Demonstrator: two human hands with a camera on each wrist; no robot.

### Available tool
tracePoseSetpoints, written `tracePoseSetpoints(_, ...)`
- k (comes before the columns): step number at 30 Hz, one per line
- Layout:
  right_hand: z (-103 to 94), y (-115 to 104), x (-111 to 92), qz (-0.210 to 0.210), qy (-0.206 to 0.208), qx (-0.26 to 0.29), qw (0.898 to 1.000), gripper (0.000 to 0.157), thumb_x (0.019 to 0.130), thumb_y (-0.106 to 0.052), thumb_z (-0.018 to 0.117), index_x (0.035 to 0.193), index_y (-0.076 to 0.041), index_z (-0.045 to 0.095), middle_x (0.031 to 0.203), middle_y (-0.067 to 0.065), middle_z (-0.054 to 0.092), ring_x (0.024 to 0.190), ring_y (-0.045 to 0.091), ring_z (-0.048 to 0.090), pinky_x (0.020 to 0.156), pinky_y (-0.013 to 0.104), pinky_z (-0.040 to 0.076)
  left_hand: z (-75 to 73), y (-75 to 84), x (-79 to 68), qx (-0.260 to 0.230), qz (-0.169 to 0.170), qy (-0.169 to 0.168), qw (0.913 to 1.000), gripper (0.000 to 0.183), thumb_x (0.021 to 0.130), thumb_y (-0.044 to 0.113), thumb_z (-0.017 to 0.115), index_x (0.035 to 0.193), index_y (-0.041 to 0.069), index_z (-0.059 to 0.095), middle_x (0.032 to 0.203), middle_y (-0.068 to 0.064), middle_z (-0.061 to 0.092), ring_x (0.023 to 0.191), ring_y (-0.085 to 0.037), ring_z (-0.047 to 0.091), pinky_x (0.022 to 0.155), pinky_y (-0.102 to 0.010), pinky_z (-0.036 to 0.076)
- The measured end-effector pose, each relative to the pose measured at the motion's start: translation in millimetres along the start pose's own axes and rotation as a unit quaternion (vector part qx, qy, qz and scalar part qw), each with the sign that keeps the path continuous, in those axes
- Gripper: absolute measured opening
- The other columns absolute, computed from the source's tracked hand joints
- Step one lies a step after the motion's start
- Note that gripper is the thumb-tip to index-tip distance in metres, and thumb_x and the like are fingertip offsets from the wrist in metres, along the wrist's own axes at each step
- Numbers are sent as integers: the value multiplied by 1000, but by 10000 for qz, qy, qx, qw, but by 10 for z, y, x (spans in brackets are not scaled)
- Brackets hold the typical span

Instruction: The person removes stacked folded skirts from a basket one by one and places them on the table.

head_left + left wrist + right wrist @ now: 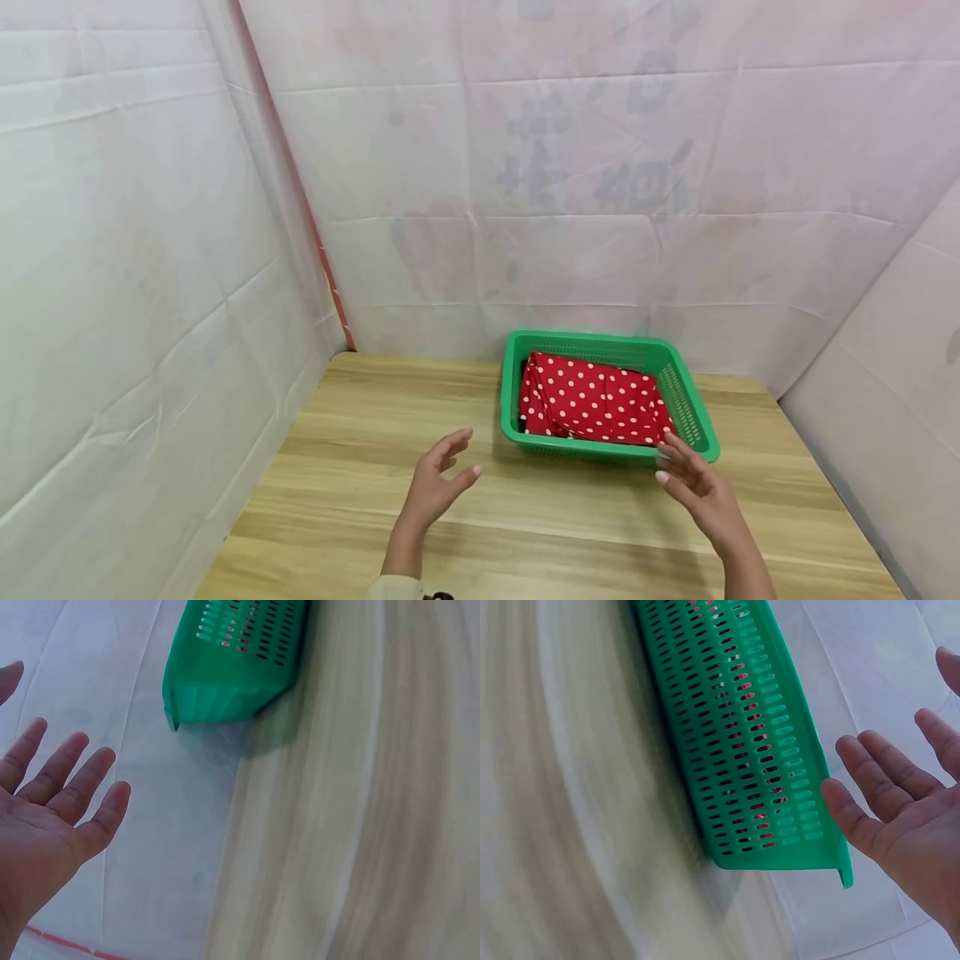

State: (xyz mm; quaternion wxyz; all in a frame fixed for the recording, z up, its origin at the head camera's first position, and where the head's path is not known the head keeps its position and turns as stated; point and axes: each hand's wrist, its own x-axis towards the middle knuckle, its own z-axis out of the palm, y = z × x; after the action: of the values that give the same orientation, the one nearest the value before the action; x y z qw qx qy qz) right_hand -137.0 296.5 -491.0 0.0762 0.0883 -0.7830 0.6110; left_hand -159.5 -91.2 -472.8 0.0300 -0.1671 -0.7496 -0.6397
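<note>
A green plastic basket (600,451) with slotted walls stands toward the back of the table, right of centre in the head view. Inside it lies a folded red cloth with white dots (600,400); something dark shows at its left edge. My left hand (435,483) hovers to the left and in front of the basket, fingers spread, holding nothing. Near the basket's front right corner is my right hand (701,492), also with loose, spread fingers and nothing held. In the right wrist view the basket's slotted side (735,742) appears beside the right hand's fingertips (838,796).
The wood-grain table (360,417) runs back to a white sheet wall (420,267). More sheeting closes off the left (135,292) and right (885,375) sides. A red strip (330,283) marks the back left corner.
</note>
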Motion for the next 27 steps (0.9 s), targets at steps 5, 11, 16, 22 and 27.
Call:
tracePoseSetpoints(5,-68,-5,139,16,-44,-24,10000,57,92,-5,56,144,-5,33,118,-18,52,106,1,54,78,16,47,104,22,165,-103,24,9,9999,50,83,7,69,128,-1,51,129,-20,50,119,-38,45,94,-56,35)
tracePoseSetpoints(11,-144,-40,320,38,-105,-225,9997,58,94,-9,55,144,2,27,118,-19,48,105,-4,51,79,13,44,244,90,364,-57,187,-33,9998,48,83,6,68,128,-1,51,130,-17,51,119,-38,45,92,-56,37)
tracePoseSetpoints(16,-190,-124,514,201,-297,-447,9984,60,95,-17,54,144,2,26,129,1,46,107,-4,48,79,15,45,322,172,514,-94,188,-157,9997,50,85,9,67,132,3,49,133,-14,48,121,-36,43,93,-54,37)
tracePoseSetpoints(22,-242,-213,721,1004,-627,-909,9888,66,96,-33,50,145,2,22,138,28,32,121,33,39,91,42,42,482,118,705,-350,-21,-176,9992,49,88,13,64,133,8,49,136,-15,44,122,-35,42,97,-52,35)
tracePoseSetpoints(27,-310,-153,880,1812,-740,-862,9769,70,97,-35,47,143,8,17,140,35,23,125,50,27,94,60,32,691,-31,930,88,-408,-62,9991,50,89,22,63,136,13,48,136,-5,44,121,-30,43,93,-46,41)
